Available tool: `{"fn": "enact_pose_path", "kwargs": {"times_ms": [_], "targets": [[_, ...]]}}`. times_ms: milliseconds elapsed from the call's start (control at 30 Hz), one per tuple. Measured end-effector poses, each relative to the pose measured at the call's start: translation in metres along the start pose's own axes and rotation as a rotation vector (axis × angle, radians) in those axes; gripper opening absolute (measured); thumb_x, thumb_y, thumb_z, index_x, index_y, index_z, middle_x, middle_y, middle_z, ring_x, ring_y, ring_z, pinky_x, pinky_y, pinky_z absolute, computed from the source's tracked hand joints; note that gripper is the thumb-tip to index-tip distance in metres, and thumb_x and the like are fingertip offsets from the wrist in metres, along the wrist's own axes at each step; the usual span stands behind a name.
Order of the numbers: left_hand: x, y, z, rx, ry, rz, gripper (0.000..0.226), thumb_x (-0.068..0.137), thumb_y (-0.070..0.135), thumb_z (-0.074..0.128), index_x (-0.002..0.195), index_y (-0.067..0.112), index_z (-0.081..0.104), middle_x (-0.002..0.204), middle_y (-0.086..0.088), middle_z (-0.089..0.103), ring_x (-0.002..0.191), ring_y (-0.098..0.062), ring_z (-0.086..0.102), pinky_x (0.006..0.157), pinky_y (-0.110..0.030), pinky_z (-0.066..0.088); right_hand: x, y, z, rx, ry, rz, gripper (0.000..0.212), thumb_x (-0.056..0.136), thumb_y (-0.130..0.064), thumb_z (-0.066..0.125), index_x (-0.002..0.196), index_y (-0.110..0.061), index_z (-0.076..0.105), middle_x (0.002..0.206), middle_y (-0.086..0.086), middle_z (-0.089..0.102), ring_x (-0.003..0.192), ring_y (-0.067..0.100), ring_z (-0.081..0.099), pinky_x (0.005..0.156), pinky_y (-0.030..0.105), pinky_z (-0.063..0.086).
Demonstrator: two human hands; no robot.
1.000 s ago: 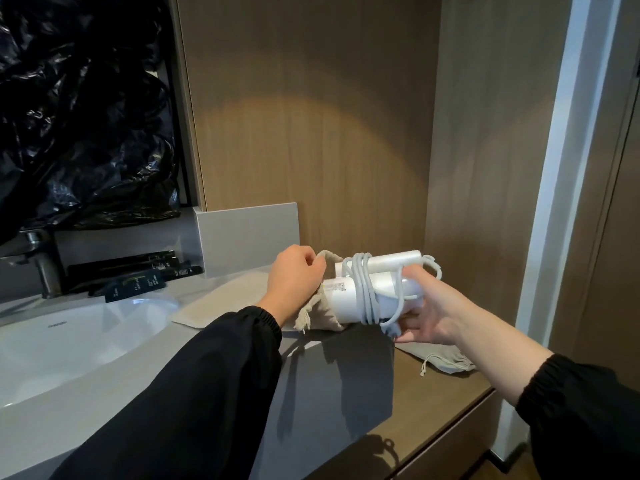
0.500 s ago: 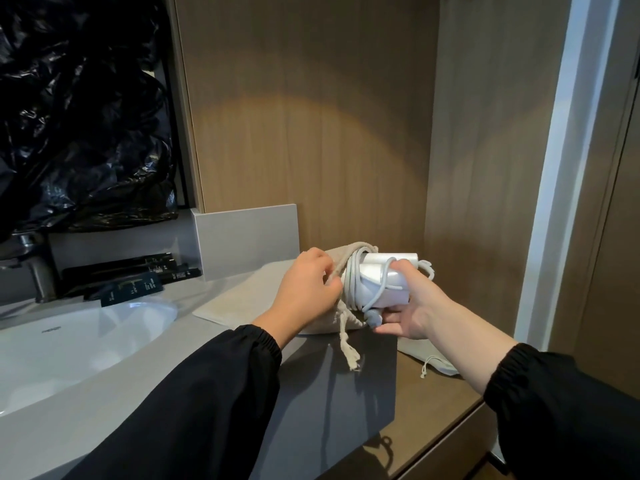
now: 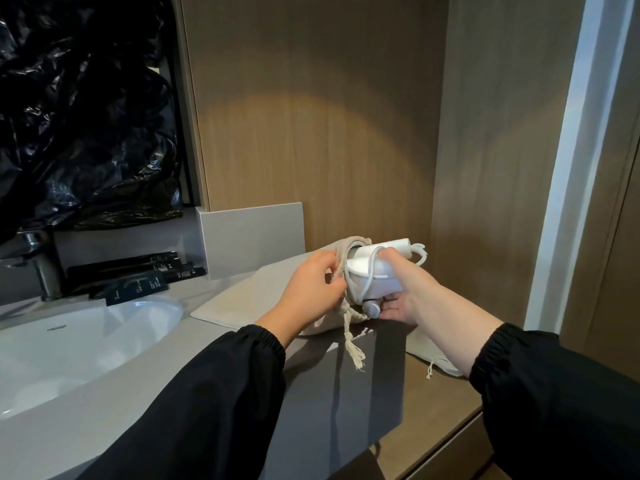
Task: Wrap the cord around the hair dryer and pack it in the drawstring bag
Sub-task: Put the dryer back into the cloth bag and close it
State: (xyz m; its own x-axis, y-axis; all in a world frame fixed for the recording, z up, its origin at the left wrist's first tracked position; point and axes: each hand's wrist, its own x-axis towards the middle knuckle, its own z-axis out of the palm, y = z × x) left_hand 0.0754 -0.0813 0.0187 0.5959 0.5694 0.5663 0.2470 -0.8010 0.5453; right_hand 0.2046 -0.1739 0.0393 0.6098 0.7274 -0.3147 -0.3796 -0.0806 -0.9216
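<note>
Cloth bag [image 3: 249, 306], mouth pinched by my left hand [image 3: 308, 289], may snag the loose cord [image 3: 420, 253] at three o'clock. My right hand [image 3: 407, 294] grips the dryer [image 3: 379, 284].

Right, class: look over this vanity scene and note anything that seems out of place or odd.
Crumpled black plastic sheeting hangs above the sink, an unusual wall covering. On the hair dryer, one cord loop sticks out loose at the end outside the drawstring bag.

light: dim, warm pool arcs on the wood panel [image 3: 311, 150] from above | shadows: hard, dark on the counter [image 3: 346, 393] | glare: glints on black plastic [image 3: 86, 116] | focus: soft, perhaps motion blur | edges: door frame [image 3: 568, 133] bows
</note>
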Motion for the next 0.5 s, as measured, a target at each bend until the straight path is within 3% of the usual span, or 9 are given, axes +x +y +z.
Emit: {"fn": "enact_pose_path", "kwargs": {"times_ms": [100, 200, 300, 400, 500], "targets": [[0.004, -0.001, -0.004, 0.009, -0.083, 0.016, 0.010, 0.078, 0.003, 0.057, 0.078, 0.008, 0.049, 0.131, 0.003, 0.050, 0.115, -0.007, 0.040, 0.086, -0.016, 0.030, -0.001, -0.004, 0.004, 0.007, -0.013, 0.032, 0.045, 0.083, -0.042, 0.068, 0.111, -0.010, 0.053, 0.091, 0.018, 0.064, 0.078, 0.033, 0.064, 0.057, 0.039, 0.053], [0.004, -0.001, -0.004, 0.000, -0.143, 0.018, 0.014, 0.076, 0.001, 0.059, 0.082, 0.007, 0.049, 0.140, 0.002, 0.042, 0.141, -0.019, 0.024, 0.104, -0.029, 0.027, 0.000, -0.002, 0.007, 0.058, -0.012, 0.071, 0.037, 0.082, -0.040, 0.070, 0.102, -0.011, 0.056, 0.095, 0.018, 0.067, 0.083, 0.033, 0.066, 0.070, 0.041, 0.057], [0.002, -0.002, -0.002, 0.013, -0.187, 0.030, 0.023, 0.070, 0.001, 0.060, 0.090, 0.002, 0.048, 0.143, -0.001, 0.036, 0.134, -0.022, 0.031, 0.101, -0.031, 0.033, 0.000, 0.003, 0.012, 0.118, -0.024, 0.092, 0.031, 0.083, -0.036, 0.069, 0.096, -0.012, 0.056, 0.091, 0.017, 0.067, 0.080, 0.033, 0.066, 0.066, 0.043, 0.056], [0.001, -0.007, -0.001, -0.010, -0.255, -0.017, 0.027, 0.071, -0.001, 0.060, 0.094, 0.008, 0.049, 0.154, 0.001, 0.022, 0.141, -0.019, 0.023, 0.105, -0.028, 0.031, 0.003, 0.008, 0.020, 0.197, -0.039, 0.128, 0.035, 0.082, -0.037, 0.071, 0.103, -0.013, 0.057, 0.092, 0.017, 0.067, 0.077, 0.035, 0.066, 0.055, 0.044, 0.056], [-0.007, -0.015, 0.006, 0.176, -0.038, -0.104, 0.031, 0.070, 0.010, 0.064, 0.096, 0.017, 0.049, 0.130, 0.000, 0.041, 0.124, -0.025, 0.038, 0.097, -0.032, 0.041, 0.006, 0.009, 0.025, 0.257, -0.018, 0.148, 0.047, 0.078, -0.038, 0.074, 0.116, -0.016, 0.058, 0.099, 0.014, 0.070, 0.080, 0.034, 0.068, 0.049, 0.043, 0.057]]}}
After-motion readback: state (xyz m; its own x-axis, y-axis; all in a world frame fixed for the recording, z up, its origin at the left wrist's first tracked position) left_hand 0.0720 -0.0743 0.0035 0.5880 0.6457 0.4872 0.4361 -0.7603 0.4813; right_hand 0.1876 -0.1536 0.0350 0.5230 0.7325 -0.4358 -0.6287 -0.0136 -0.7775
